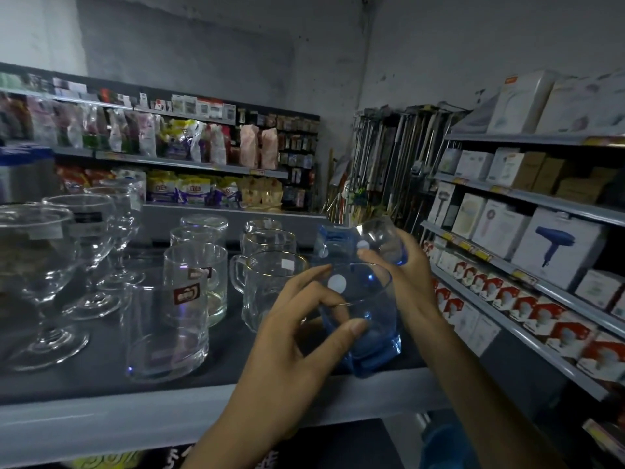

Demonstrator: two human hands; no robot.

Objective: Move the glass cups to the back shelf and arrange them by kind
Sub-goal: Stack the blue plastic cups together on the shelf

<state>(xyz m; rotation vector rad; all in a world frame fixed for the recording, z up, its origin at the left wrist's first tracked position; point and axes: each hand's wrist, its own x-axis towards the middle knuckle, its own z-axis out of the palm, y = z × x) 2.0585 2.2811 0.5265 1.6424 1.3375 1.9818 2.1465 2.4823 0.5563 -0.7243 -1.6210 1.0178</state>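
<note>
Blue-tinted glass tumbler point(365, 319): smooth, see-through, round at the mouth, thick and squarish at the base, with a white round sticker point(337, 284) below the rim. Upright near the front right corner of the shelf point(135, 411), base at or just above the dark surface; hard to tell through the blur. Gripped by the left hand point(291, 333), thumb laid across the near wall, fingers point(311, 275) stretched along the far side of the rim.

Just behind and above it, a second blue tumbler point(378, 240) of the same shape, tilted and clear of the shelf, clasped by the right hand point(406, 275) with fingers curled round its wall. Possibly a third blue piece behind that one, toward the back right edge.

Left of the blue pair, toward the middle of the shelf: clear handled mugs point(270, 289) with thin gold rims, one behind another. Further left, straight clear tumblers point(169, 330) bearing red labels, in a row from front to back. Along the left edge, wide-bowled stemmed goblets point(37, 275) on round feet.

Beyond the right edge, lower racks of white boxes point(561, 245).
</note>
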